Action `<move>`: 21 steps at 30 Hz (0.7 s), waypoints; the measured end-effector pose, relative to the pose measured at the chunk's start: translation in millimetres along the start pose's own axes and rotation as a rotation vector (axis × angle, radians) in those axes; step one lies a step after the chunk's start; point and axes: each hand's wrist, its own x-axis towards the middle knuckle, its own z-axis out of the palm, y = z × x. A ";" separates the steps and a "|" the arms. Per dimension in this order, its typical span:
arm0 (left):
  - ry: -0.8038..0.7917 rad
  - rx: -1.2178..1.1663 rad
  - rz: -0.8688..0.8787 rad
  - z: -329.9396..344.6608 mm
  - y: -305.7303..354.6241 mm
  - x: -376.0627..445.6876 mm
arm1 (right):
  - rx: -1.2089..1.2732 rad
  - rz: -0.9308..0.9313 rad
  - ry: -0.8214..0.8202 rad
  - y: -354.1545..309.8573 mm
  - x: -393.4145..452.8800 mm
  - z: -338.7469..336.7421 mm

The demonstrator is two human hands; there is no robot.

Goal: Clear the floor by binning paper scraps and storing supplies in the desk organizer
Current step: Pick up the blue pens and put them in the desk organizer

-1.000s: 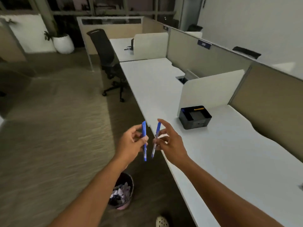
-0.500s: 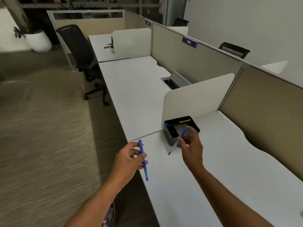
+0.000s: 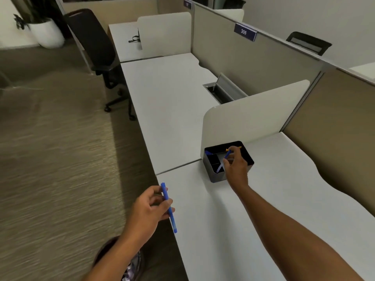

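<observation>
Right hand (image 3: 236,169): arm stretched forward, fingers pinching a blue pen (image 3: 223,161) slanted tip-down into the black desk organizer (image 3: 213,175).
Left hand (image 3: 150,209): nearer than the organizer, off the desk (image 3: 233,230) edge, gripping a second blue pen (image 3: 168,207).

White desk (image 3: 233,230), black desk organizer (image 3: 215,176) on top.

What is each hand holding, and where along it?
Each holds a blue pen. The left hand grips its pen mid-barrel; the right hand pinches its pen near the upper end, over the organizer.
</observation>
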 end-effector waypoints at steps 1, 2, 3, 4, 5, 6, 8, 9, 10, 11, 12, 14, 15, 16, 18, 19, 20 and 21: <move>-0.006 0.000 -0.003 0.9 0.1 1.5 | -0.036 0.000 -0.020 4.2 1.1 4.0; -0.012 -0.001 -0.004 0.8 0.1 3.0 | -0.065 -0.003 -0.037 8.0 1.6 7.7; -0.014 0.000 -0.003 -0.3 0.2 4.8 | -0.078 -0.002 -0.055 11.2 1.6 11.1; -0.010 -0.002 -0.003 -2.3 0.4 6.8 | -0.083 0.003 -0.076 14.2 1.6 14.2; -0.004 -0.008 -0.004 -4.4 0.3 8.7 | -0.089 0.012 -0.101 17.6 1.5 16.6; 0.003 -0.015 -0.008 -5.8 0.3 10.0 | -0.101 0.022 -0.125 20.9 1.0 18.3; 0.008 -0.019 -0.011 -6.7 0.0 12.3 | -0.116 0.031 -0.161 26.9 0.9 19.2; 0.007 -0.014 -0.012 -6.1 -0.2 13.5 | -0.122 0.032 -0.178 28.9 1.1 18.5; 0.006 -0.007 -0.011 -5.3 -0.6 14.6 | -0.129 0.041 -0.190 29.9 1.1 17.4; 0.006 -0.001 -0.009 -4.3 -1.2 15.7 | -0.129 0.062 -0.191 30.7 0.1 15.8; 0.006 0.008 -0.002 -3.2 -1.8 16.7 | -0.120 0.091 -0.166 31.0 -2.6 13.4; 0.005 0.038 0.017 -0.4 -2.5 19.1 | -0.078 0.139 -0.044 28.9 -15.0 6.9; 0.001 0.062 0.029 1.4 -2.7 20.4 | -0.063 0.134 0.027 25.7 -26.0 4.3; -0.005 0.090 0.042 3.6 -2.7 21.7 | -0.038 0.110 0.078 21.8 -40.4 3.1; -0.017 0.171 0.069 8.4 -2.6 24.4 | 0.097 0.081 0.044 11.2 -76.0 3.5; -0.023 0.222 0.082 11.4 -2.6 25.3 | 0.200 0.098 -0.047 3.5 -95.4 4.2; -0.033 0.273 0.096 14.9 -2.5 25.6 | 0.298 0.118 -0.161 -5.9 -114.1 5.0; -0.045 0.324 0.111 19.1 -2.1 25.2 | 0.385 0.126 -0.265 -15.7 -131.0 5.3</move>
